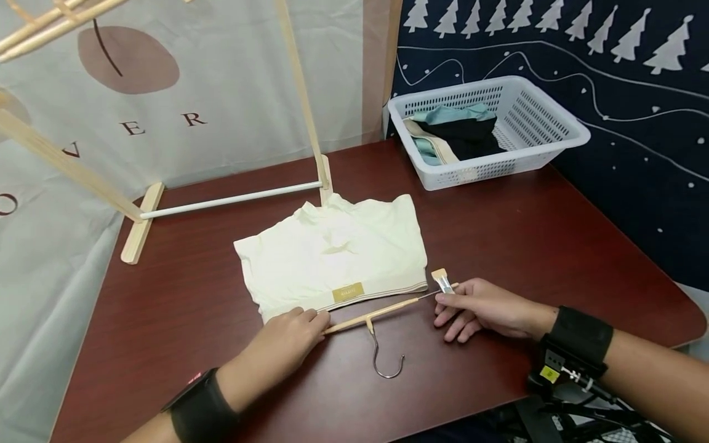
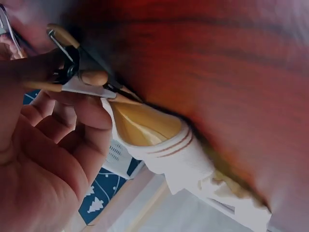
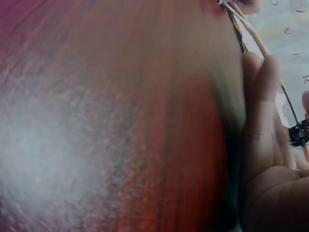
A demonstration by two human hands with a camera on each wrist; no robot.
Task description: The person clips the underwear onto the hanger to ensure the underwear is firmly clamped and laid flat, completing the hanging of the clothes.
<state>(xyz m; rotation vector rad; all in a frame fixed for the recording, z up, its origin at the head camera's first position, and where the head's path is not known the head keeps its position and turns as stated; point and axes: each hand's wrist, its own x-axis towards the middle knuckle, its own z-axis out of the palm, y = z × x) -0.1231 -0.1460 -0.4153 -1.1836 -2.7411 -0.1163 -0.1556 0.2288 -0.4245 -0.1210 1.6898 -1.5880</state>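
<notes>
A cream garment with a striped waistband, like a pair of shorts (image 1: 338, 246), lies flat on the table, its gold label toward me. Along its waistband lies a wooden clip hanger (image 1: 382, 312) with its metal hook (image 1: 382, 369) pointing my way. My left hand (image 1: 296, 338) pinches the hanger's left clip (image 2: 91, 87), whose tip meets the waistband's edge in the left wrist view; I cannot tell whether it grips the cloth. At the other end my right hand (image 1: 484, 307) pinches the right clip (image 1: 442, 281), which stands up beside the waistband's right corner.
A white plastic basket (image 1: 559, 144) with folded blue, black and cream clothes (image 1: 468, 132) stands at the back right. A wooden rack (image 1: 299, 92) with a white lower bar (image 1: 232, 200) stands at the back left. The dark red table (image 1: 554, 246) ends on the right.
</notes>
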